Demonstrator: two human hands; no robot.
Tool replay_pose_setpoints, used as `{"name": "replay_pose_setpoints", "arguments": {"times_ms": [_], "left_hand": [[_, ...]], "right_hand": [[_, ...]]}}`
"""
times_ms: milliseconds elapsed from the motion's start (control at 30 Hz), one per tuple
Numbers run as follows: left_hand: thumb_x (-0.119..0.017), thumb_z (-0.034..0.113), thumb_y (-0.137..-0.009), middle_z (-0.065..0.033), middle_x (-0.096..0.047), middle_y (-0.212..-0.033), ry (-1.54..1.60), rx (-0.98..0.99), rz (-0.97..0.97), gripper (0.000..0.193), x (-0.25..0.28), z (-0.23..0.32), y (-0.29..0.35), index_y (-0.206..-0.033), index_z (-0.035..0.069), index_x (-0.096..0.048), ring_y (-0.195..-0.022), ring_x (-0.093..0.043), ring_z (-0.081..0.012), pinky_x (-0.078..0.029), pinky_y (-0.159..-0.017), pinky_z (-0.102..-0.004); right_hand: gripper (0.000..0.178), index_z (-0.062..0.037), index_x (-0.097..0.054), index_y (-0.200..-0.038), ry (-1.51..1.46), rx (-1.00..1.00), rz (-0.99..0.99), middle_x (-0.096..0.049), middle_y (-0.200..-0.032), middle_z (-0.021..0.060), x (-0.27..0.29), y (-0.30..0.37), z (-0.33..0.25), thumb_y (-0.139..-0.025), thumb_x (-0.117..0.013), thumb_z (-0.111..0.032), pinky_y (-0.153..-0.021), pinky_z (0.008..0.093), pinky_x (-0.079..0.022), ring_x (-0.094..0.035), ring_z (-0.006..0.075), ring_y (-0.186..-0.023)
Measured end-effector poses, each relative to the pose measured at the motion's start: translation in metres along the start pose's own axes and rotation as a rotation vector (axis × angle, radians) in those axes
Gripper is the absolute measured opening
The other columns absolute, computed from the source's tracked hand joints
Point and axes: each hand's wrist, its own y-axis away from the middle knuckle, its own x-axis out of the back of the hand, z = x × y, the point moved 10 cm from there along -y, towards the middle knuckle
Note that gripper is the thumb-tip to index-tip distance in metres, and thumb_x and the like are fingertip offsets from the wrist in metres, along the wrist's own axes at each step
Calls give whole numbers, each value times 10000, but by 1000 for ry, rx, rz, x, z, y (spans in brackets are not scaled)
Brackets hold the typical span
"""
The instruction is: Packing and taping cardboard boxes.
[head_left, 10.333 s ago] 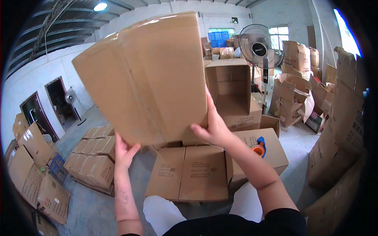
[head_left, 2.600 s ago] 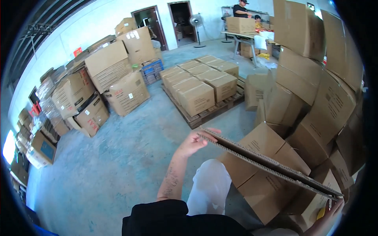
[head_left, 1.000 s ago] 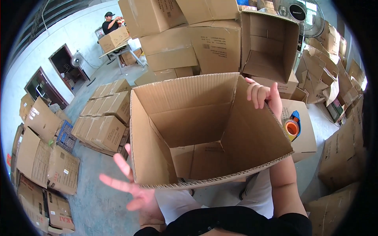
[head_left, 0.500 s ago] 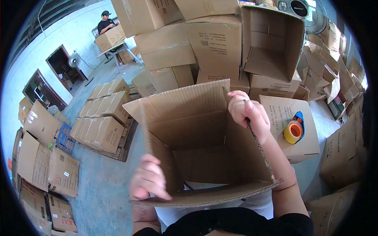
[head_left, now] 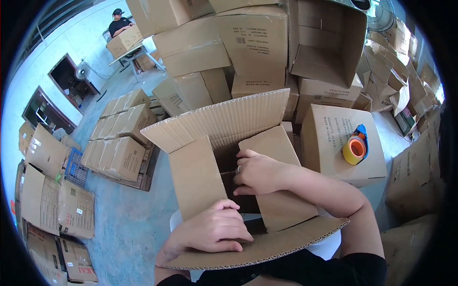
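A brown cardboard box (head_left: 195, 176) is in front of me, its two side flaps folded inward over the opening. The far flap (head_left: 224, 119) stands up and leans outward, and the near flap (head_left: 267, 240) spreads toward my body. My left hand (head_left: 212, 229) lies across the near end of the left flap, fingers bent and spread. On the inner edge of the right flap (head_left: 281, 205) rests my right hand (head_left: 257, 174), fingers apart over the gap. A dark opening shows between the side flaps. The box's bottom is mostly hidden.
A tape dispenser (head_left: 355, 148) with a yellow-orange roll sits on a closed carton (head_left: 324, 128) at right. Stacked cartons (head_left: 253, 43) and an open box (head_left: 324, 43) stand ahead. Cartons on a pallet (head_left: 119, 157) are left; a person (head_left: 119, 24) works far back.
Both side flaps have been folded inward. My right hand moved from the far right corner down to the right flap; my left hand shifted inward onto the left flap. The view shifted slightly.
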Motion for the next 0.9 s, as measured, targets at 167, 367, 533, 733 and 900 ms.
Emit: {"name": "replay_pose_setpoints", "arguments": {"times_ms": [167, 367, 533, 733, 900], "left_hand": [[-609, 379, -945, -60, -664, -1011, 104, -44, -8, 331, -8, -6, 3, -1107, 96, -667, -1015, -621, -230, -341, -1072, -464], [-449, 523, -992, -143, -656, -1189, 237, 125, -159, 569, -15, -30, 6, -1214, 32, -632, -1202, -573, -298, -311, -1115, -500], [-263, 851, -846, -229, -650, -1216, 713, -116, 455, 1020, 46, -5, 69, -1152, -29, -678, -1289, -514, -406, -275, -1153, -518], [-327, 941, -715, -264, -714, -918, 347, 290, 643, 1119, 19, 1, 79, -873, -90, -732, -1097, -652, -392, -422, -1055, -494], [-342, 978, -630, -334, -644, -1102, 608, 504, 1027, 1220, 21, -18, 104, -1179, -78, -613, -1140, -617, -417, -461, -1025, -487]], "right_hand": [[151, -56, -627, -862, -428, 194, 632, -638, -906, 63, 72, 25, -4, -895, -673, -196, -912, 393, -444, -606, 257, -914], [116, -64, -602, -872, 61, -132, 1063, -606, -988, 106, 125, 60, 23, -824, -681, -134, -860, 410, -437, -560, 326, -952], [245, -86, -586, -1014, 246, -458, 1105, -537, -1156, 105, 112, 78, 58, -801, -706, -94, -931, 432, -415, -529, 314, -1050], [223, -67, -564, -1093, -442, -539, 1051, -591, -1062, 99, 99, 120, 78, -895, -651, -123, -940, 418, -440, -593, 258, -982], [1157, 3, -614, -1111, -983, -156, 989, -690, -1095, 186, 60, 205, 12, -778, 56, -880, -1150, 480, -255, -656, 301, -1078]]}}
